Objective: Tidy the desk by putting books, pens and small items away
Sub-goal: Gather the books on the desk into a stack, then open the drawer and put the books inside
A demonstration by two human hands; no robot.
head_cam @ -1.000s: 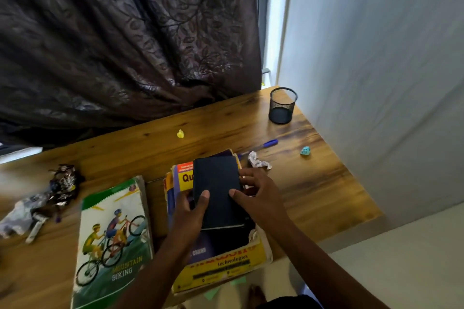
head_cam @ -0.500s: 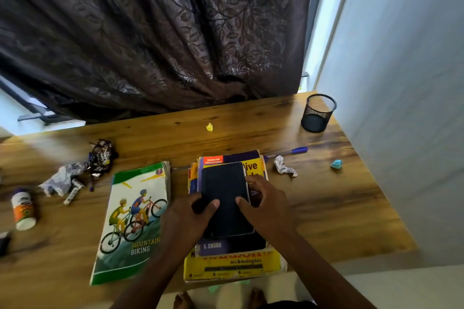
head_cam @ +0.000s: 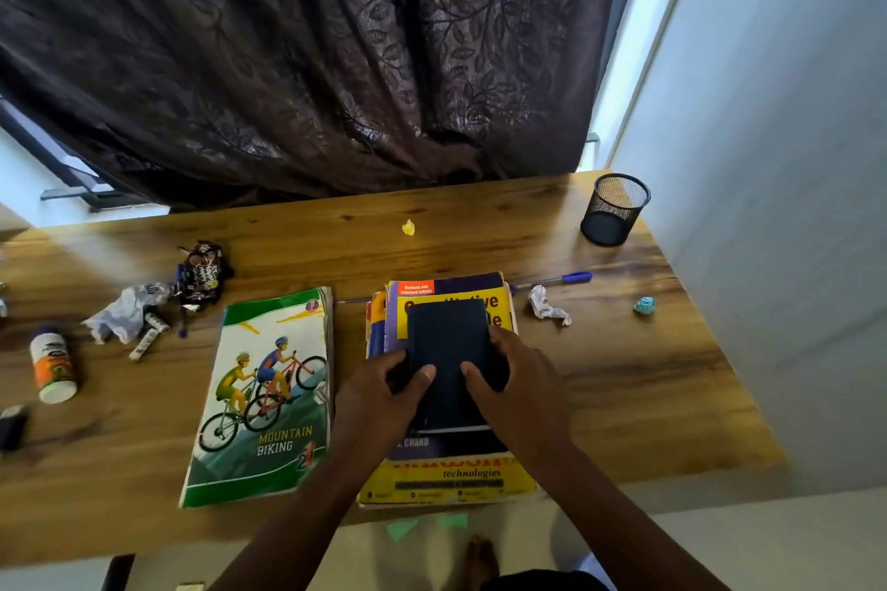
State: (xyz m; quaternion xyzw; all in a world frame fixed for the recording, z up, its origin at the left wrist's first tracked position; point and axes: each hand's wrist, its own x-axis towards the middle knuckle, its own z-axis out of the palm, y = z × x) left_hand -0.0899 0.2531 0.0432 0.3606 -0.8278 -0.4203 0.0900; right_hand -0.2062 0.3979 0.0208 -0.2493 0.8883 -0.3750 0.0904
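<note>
A small black notebook [head_cam: 447, 341] lies on top of a stack of books [head_cam: 451, 480] at the desk's front middle. My left hand [head_cam: 381, 398] grips its left edge and my right hand [head_cam: 521, 389] grips its right edge, thumbs pressing on the cover. A green "Mountain Biking" book [head_cam: 269, 398] lies flat to the left of the stack. A blue pen [head_cam: 557, 279] rests behind the stack on the right. A black mesh pen cup [head_cam: 614, 209] stands at the back right corner.
Crumpled white paper [head_cam: 547, 305], a teal scrap [head_cam: 644, 305] and a yellow scrap [head_cam: 408, 227] lie on the wooden desk [head_cam: 624, 374]. Wrappers [head_cam: 201, 274], crumpled plastic [head_cam: 125, 317] and a white bottle [head_cam: 52, 367] sit at the left. A dark curtain hangs behind; a wall stands right.
Both hands have kept hold of the black notebook and brought it flat on the stack. My view swung left, bringing the wrappers and the bottle into sight.
</note>
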